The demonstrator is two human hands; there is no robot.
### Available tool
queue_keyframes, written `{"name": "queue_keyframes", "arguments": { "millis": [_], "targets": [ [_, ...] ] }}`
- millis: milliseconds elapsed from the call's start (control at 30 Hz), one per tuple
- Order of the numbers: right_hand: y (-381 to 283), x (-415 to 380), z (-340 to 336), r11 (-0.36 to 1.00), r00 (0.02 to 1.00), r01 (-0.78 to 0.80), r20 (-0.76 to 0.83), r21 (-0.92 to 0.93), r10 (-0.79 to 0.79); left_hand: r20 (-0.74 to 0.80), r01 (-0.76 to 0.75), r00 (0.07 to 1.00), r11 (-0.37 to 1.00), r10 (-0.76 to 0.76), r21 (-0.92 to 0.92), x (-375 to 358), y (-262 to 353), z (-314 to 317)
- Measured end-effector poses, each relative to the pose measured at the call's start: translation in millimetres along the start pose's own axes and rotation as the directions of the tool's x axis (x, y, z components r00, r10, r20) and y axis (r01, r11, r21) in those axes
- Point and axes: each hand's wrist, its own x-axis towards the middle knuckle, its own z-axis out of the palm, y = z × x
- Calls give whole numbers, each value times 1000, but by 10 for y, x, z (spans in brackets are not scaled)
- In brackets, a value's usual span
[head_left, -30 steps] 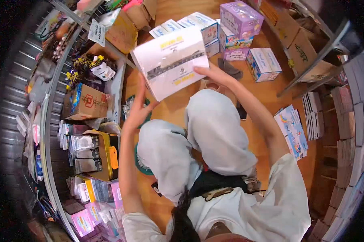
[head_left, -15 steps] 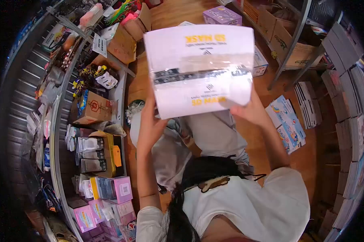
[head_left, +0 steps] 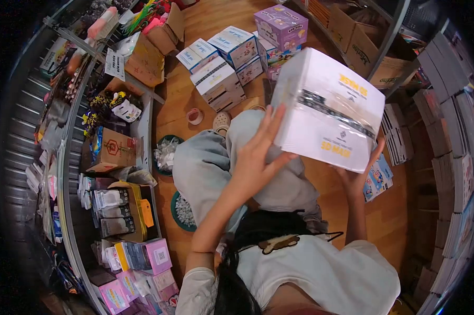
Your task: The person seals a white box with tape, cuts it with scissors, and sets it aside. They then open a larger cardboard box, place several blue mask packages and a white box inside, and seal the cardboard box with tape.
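A white cardboard box [head_left: 334, 113] with yellow "3D MASK" print is held up in front of my knees, slanted to the right. Dark-printed tape runs across its facing side. My left hand [head_left: 258, 152] presses on the box's left side and lower edge, fingers stretched along it and thumb at the bottom corner. My right hand [head_left: 358, 173] supports it from the lower right corner; some of its fingers are hidden behind the box.
Boxes [head_left: 218, 84] stand stacked on the floor ahead, near a purple box [head_left: 281, 29]. At left is a crowded metal shelf [head_left: 71, 231]; two green basins [head_left: 183, 210] sit beside it. Paper stacks [head_left: 457, 173] line the right. Blue printed packaging [head_left: 377, 178] lies on the floor.
The white box has moved right and turned clockwise, both hands moving with it. My left hand now lies further along its side. The boxes on the floor ahead have come into view.
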Motion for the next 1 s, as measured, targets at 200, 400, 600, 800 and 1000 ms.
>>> {"name": "queue_keyframes", "arguments": {
  "millis": [200, 400, 600, 800, 1000],
  "targets": [
    [147, 95, 3, 999, 996, -37, -84, -1, 37, 130, 83, 988, 996, -77, -36, 286, -150, 240],
    [541, 324, 71, 961, 955, -238, -213, -144, 205, 292, -32, 956, 999, 34, -11, 1039, -824, 858],
    [1306, 696, 288, 964, 944, -185, -309, -193, 119, 281, 30, 958, 991, -65, 127, 1565, -1204, 1323],
    [1993, 1266, 671, 922, 922, -232, -373, -309, 107, 390, 32, 908, 951, -157, 309, 1676, -1282, 1407],
    [2508, 1716, 1248, 891, 860, -404, -418, -207, 293, 534, -231, 845, 874, -37, 427, 1561, -1311, 1647]
  ]
}}
